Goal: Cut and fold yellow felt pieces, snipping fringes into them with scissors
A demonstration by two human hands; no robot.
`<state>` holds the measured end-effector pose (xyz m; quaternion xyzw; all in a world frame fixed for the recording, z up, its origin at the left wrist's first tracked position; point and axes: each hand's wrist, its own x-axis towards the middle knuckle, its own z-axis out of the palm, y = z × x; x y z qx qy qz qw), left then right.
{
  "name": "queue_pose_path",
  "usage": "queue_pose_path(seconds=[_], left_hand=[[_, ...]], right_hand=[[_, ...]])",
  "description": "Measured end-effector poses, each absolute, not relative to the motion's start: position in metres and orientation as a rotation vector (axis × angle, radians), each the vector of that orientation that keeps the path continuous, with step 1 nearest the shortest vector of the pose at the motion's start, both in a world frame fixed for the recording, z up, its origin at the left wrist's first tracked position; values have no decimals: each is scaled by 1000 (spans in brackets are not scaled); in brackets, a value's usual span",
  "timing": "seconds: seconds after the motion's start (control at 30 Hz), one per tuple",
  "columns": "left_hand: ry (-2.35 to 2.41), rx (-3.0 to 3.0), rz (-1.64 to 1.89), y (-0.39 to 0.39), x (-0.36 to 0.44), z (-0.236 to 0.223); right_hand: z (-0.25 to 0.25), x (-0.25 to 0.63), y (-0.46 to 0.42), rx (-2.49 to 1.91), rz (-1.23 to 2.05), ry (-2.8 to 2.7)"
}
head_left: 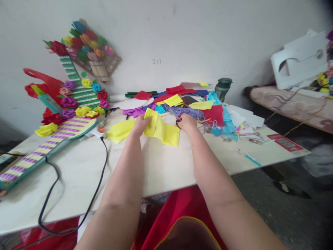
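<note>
My left hand (141, 124) is closed on a folded strip of yellow crepe paper (158, 129), whose far end lies on the white table (166, 166). Another yellow sheet (119, 130) rests beneath and to the left of that hand. In my right hand (187, 122) is a pair of scissors (178, 122) with dark handles, its blades pointing up and left. Just behind the scissors sits a heap of purple yarn (189, 111). The right hand is beside the strip's right end; the scissors' blades are too blurred to tell whether they are apart.
Coloured paper sheets (179, 91) pile up along the wall near a dark bottle (223, 88). Flower-decorated guitar shapes (59, 140) stand and lie at left, beside a glue bottle (49, 100). A black cable (100, 185) loops over the front edge. Blue paper (226, 119) lies at right.
</note>
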<state>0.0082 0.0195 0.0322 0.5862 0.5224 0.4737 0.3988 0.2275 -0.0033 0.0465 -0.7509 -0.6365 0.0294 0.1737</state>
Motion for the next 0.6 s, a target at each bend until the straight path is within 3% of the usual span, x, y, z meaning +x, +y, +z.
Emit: queue_pose_path(seconds=[0.43,0.6], left_hand=[[1562,1529,1134,22,3,29],[1573,1499,1180,23,3,30]], right_hand=[[34,224,15,-2176,-118,-1885],[46,207,-1,-2115,126,-2020]])
